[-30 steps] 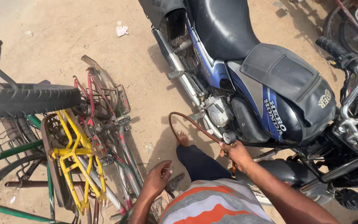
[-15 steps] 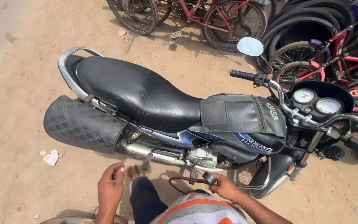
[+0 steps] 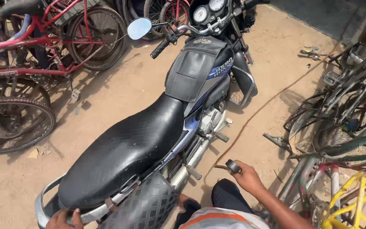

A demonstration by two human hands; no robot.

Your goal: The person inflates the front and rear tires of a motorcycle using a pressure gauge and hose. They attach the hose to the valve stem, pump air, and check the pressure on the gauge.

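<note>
Both hands grip: right hand (image 3: pixel 247 176) holds hose nozzle (image 3: pixel 233 166), left hand (image 3: pixel 63 219) motorcycle rail (image 3: pixel 43 208).

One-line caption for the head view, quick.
Right hand grips an air-hose nozzle beside a parked motorcycle; left hand rests on its rear rail.

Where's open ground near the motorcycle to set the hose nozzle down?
Bare sand lies between the motorcycle and the red bicycles on its far side, and ahead of the right hand along the air hose. Crowded: the bicycle pile beside the right hand. The left hand rests on the rear rack.
</note>
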